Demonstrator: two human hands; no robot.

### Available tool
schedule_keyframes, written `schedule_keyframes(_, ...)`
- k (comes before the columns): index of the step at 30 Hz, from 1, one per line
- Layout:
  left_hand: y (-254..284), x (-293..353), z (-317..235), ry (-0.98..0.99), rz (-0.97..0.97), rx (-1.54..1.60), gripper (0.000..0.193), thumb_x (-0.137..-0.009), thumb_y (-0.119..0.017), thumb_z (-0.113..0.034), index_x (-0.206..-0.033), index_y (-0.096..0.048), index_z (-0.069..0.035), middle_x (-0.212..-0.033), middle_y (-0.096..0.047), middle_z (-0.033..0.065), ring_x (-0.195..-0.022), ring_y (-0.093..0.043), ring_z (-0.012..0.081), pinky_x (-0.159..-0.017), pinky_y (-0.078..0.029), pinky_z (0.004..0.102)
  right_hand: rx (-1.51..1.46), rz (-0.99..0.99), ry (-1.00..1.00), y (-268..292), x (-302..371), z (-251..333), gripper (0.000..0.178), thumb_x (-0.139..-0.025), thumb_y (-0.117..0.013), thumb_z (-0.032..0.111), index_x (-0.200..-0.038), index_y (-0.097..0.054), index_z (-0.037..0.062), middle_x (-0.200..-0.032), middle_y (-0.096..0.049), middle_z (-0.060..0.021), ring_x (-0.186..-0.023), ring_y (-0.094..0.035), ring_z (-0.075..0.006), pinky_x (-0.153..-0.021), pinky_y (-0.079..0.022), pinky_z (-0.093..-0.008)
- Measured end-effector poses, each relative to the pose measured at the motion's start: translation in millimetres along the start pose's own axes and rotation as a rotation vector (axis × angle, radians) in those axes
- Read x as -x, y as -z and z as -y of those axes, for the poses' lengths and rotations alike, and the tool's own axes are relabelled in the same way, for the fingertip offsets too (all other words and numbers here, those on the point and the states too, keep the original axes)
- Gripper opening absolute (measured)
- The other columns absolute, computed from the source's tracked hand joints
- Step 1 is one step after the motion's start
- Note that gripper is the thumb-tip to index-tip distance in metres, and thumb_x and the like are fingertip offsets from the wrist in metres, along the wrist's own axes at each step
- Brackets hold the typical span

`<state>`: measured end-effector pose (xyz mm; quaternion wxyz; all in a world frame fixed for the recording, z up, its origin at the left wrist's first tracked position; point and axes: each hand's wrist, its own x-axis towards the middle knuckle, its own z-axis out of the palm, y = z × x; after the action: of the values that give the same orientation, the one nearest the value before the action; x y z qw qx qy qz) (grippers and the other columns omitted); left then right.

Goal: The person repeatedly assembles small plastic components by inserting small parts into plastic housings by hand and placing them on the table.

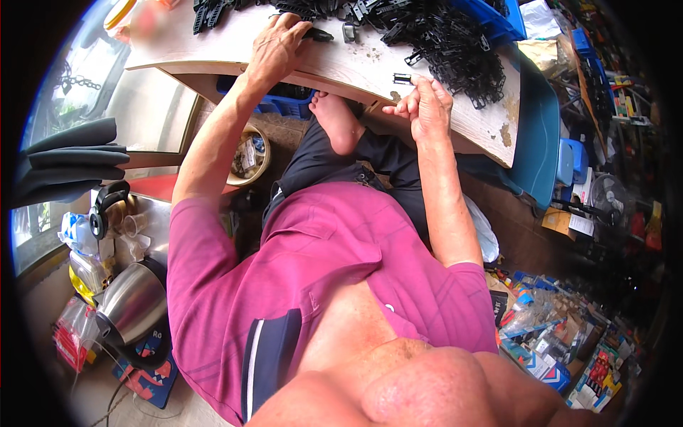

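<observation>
Black plastic was spread in a broad, tangled heap (459, 53) over the right part of the pale table (356, 65), and a smaller cluster of similar pieces (208, 16) was set at the table's far left. One slim black piece (403, 79) was singled out: it was seen over the table's near right part, just beside the heap and apart from it, at the fingertips of the right hand (425, 107). By these it appeared to be pinched lightly at one end, while the remaining fingers were loosely curled, with nothing seen in them. The left hand (277, 48) was placed over the table's near edge, left of its middle, with the fingers bent; a dark object (319, 34) was seen at their tips, but whether it was gripped or only touched could not be told. A small grey metal block (348, 32) was seen on the table between the two hands, touched by neither. Judged by how things lay, one piece was being dealt with and most of the heap was left to be handled. Whether the cluster at the table's far left was finished could not be made out, nor whether the dark contents of the blue crate (501, 28) at the table's far right were done or waiting.
</observation>
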<state>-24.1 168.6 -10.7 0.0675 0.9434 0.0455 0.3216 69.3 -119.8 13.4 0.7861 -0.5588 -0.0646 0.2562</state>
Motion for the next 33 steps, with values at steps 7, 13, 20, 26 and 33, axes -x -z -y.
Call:
schedule_keyframes(7, -2.2, -1.7, -12.8, -0.106, -0.011, -0.001, 0.029, -0.086, -0.067, -0.024, -0.111, -0.065, -0.009, -0.108, -0.062, 0.0073, -0.099, -0.059, 0.0278, -0.087, -0.048, 0.0370, 0.014, -0.005, 0.007, 0.4, 1.4, 0.4, 0.015, -0.090, -0.059, 0.015, -0.083, -0.055, 0.0031, -0.049, -0.047, -0.0012, -0.041, -0.053, -0.0140, -0.047, -0.059, -0.0437)
schedule_keyframes(13, -4.9, -1.9, -11.5, -0.003, 0.070, 0.006, 0.028, -0.087, -0.066, -0.026, -0.109, -0.065, -0.009, -0.104, -0.064, 0.0079, -0.096, -0.058, 0.0293, -0.085, -0.048, 0.0387, 0.026, -0.020, -0.010, -2.9, 2.7, 4.3, 0.018, -0.090, -0.059, 0.015, -0.077, -0.052, 0.0052, -0.048, -0.046, -0.0018, -0.042, -0.054, -0.0162, -0.049, -0.060, -0.0471)
schedule_keyframes(20, -2.1, 11.6, -68.1, 0.461, -0.103, 0.786, 0.019, -0.088, -0.070, -0.019, -0.101, -0.067, -0.006, -0.080, -0.066, 0.0023, -0.070, -0.060, 0.0139, -0.063, -0.048, 0.0256, -0.016, 0.007, 0.077, -14.3, 3.0, 17.0, 0.017, -0.090, -0.060, 0.016, -0.083, -0.054, 0.0023, -0.047, -0.045, -0.0018, -0.040, -0.051, -0.0148, -0.046, -0.058, -0.0433)
schedule_keyframes(26, -20.6, 17.6, -121.5, 0.649, -0.129, 1.383, 0.026, -0.086, -0.071, -0.012, -0.111, -0.065, -0.004, -0.078, -0.064, 0.0013, -0.065, -0.059, 0.0060, -0.055, -0.051, 0.0212, -0.022, 0.058, 0.116, -29.3, 1.5, 25.1, 0.016, -0.090, -0.062, 0.016, -0.084, -0.055, 0.0017, -0.047, -0.045, -0.0020, -0.039, -0.049, -0.0139, -0.044, -0.057, -0.0413)
schedule_keyframes(33, -29.6, 18.8, -144.6, 0.649, -0.009, 1.367, 0.028, -0.085, -0.065, -0.009, -0.112, -0.064, -0.002, -0.073, -0.066, 0.0025, -0.063, -0.061, 0.0068, -0.057, -0.052, 0.0233, 0.052, 0.064, 0.112, -23.9, -2.2, 12.5, 0.017, -0.089, -0.066, 0.015, -0.083, -0.057, 0.0030, -0.049, -0.044, -0.0009, -0.039, -0.050, -0.0153, -0.043, -0.052, -0.0348)
